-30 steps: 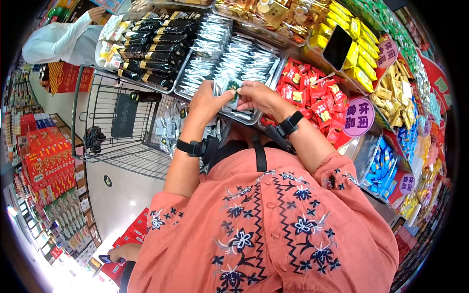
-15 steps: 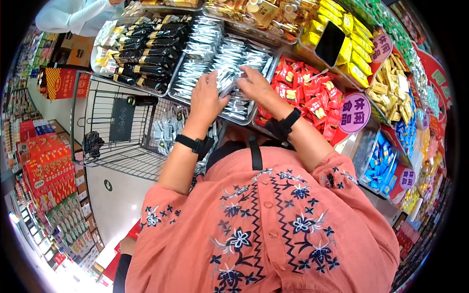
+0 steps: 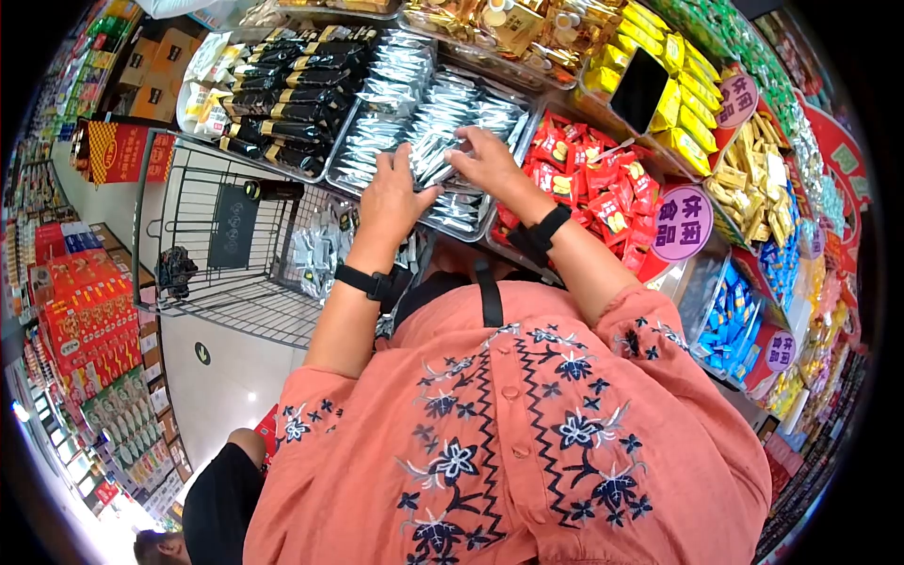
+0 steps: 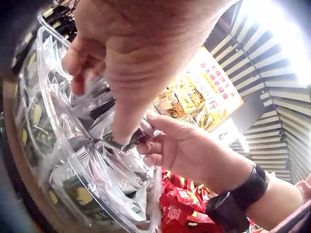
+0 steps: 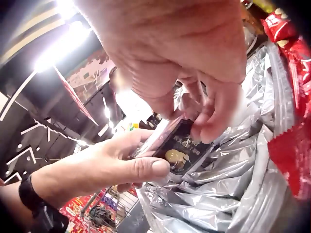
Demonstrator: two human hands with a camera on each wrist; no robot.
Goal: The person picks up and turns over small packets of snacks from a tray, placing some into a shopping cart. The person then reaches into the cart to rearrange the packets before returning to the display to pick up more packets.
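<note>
In the head view, my left hand (image 3: 388, 202) and right hand (image 3: 492, 162) are over a clear tray of silver snack packets (image 3: 377, 141). One packet with a black label and a yellow picture (image 5: 177, 158) shows up close in the right wrist view. My right hand pinches its upper edge between thumb and fingers. At its other end, my left hand grips it, with the thumb (image 5: 150, 168) in front and fingers behind. The left wrist view shows silver packets (image 4: 104, 170) standing in rows under both hands.
Black-and-gold packets (image 3: 301, 94) fill the tray to the left, red packets (image 3: 603, 184) the bin to the right. A dark phone (image 3: 638, 89) lies on yellow packets. A wire shopping cart (image 3: 235, 235) with silver packets inside stands at left. Another person (image 3: 221, 490) is behind.
Both hands have lowered from a packet held up at the tray's near edge to the packets farther inside. Over the last half second they have shifted only slightly.
</note>
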